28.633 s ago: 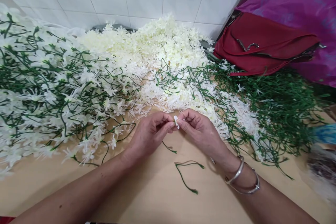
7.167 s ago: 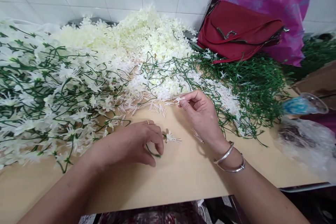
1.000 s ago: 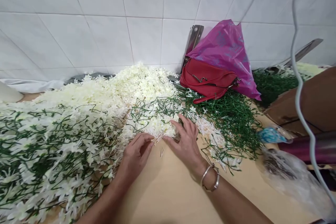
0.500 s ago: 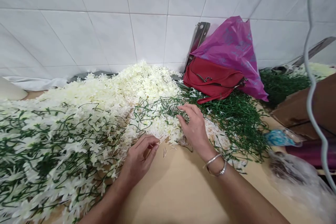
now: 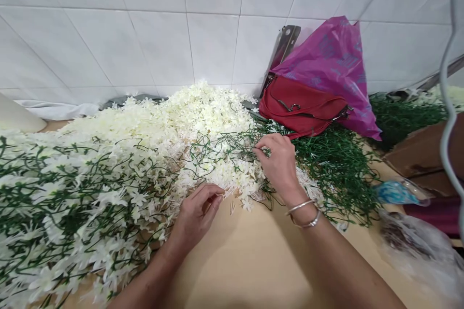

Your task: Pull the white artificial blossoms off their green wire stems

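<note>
My left hand [image 5: 197, 215] rests at the near edge of a heap of loose cream artificial blossoms [image 5: 203, 120], its fingers curled lightly together with nothing clearly in them. My right hand [image 5: 279, 164] reaches into thin green wire stems [image 5: 221, 147] lying over the blossoms, and its fingertips pinch at one of the stems. Two silver bangles sit on that wrist. A single small white flower piece [image 5: 232, 208] lies on the table between the hands.
Finished white-flowered green sprigs [image 5: 68, 193] cover the left of the tan table [image 5: 250, 260]. Bare green stems [image 5: 337, 164] pile at the right, before a red bag [image 5: 302, 106] and purple plastic bag [image 5: 333, 63]. A cardboard box [image 5: 420, 154], clear plastic bag [image 5: 413, 246] and tiled wall bound the space.
My right hand has moved up from the table edge into the green stems on the blossom heap and closed its fingertips there. My left hand has stayed by the heap's edge.
</note>
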The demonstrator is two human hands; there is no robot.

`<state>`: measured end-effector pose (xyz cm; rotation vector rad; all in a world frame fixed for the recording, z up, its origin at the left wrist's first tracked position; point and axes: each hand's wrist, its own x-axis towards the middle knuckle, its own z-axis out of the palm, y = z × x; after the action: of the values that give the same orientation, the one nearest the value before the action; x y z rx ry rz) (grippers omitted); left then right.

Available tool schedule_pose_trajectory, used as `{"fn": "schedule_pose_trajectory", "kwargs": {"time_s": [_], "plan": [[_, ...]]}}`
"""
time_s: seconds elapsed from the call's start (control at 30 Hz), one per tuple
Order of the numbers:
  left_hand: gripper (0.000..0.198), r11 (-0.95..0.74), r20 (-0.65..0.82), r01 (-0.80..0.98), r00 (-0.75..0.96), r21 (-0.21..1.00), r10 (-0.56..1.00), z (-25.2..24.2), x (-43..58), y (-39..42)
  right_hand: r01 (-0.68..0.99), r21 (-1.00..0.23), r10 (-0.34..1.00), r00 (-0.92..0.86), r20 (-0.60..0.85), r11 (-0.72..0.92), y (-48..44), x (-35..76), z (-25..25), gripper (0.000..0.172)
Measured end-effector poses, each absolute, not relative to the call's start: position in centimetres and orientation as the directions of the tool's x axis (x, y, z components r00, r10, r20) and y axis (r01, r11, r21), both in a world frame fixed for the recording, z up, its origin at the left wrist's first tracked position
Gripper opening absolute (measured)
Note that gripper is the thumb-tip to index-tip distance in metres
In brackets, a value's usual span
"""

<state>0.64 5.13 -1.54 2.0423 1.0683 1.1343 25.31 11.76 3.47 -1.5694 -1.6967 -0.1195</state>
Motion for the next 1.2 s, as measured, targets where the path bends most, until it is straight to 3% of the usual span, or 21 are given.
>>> {"fn": "schedule_pose_trajectory", "kwargs": {"time_s": [0.1, 0.17, 0.37, 0.63, 0.8, 0.93, 1.07, 1.2], "plan": [[0.013, -0.513, 0.425, 0.359, 0.299, 0.78, 0.854, -1.5, 0.7, 5.1, 0.73, -0.618, 0.796, 0.173, 0.58, 0.292, 10.7, 26.2, 5.0, 0.008], [0.012, -0.515, 0.43, 0.364, 0.292, 0.776, 0.854, -1.4, 0.7, 5.1, 0.691, -0.653, 0.792, 0.193, 0.579, 0.309, 10.0, 26.2, 5.9, 0.004], [0.014, -0.574, 0.502, 0.386, 0.279, 0.722, 0.818, -1.5, 0.6, 5.1, 0.814, -0.454, 0.672, 0.109, 0.733, 0.363, 8.2, 25.4, 7.2, 0.011], [0.026, -0.592, 0.479, 0.328, 0.364, 0.736, 0.799, -1.7, 0.2, 4.9, 0.698, -0.515, 0.855, -0.294, 0.427, 0.497, 3.4, 21.1, 4.9, 0.018], [0.012, -0.633, 0.48, 0.324, 0.442, 0.703, 0.758, -2.3, 0.2, 5.0, 0.619, -0.687, 0.92, -0.182, 0.347, 0.381, 2.0, 19.6, 3.0, 0.021], [0.011, -0.553, 0.43, 0.289, 0.393, 0.781, 0.813, -2.1, 0.2, 5.0, 0.56, -0.767, 0.946, -0.119, 0.301, 0.314, 2.6, 21.3, 2.8, 0.017], [0.007, -0.53, 0.41, 0.236, 0.413, 0.814, 0.813, -1.0, 0.3, 5.1, 0.69, -0.68, 0.946, -0.021, 0.324, 0.248, 4.2, 22.8, 2.4, 0.012], [0.01, -0.595, 0.447, 0.191, 0.496, 0.78, 0.745, -0.6, 0.3, 5.1, 0.852, -0.47, 0.954, -0.1, 0.281, 0.228, 5.8, 22.2, 1.8, 0.013]]}}
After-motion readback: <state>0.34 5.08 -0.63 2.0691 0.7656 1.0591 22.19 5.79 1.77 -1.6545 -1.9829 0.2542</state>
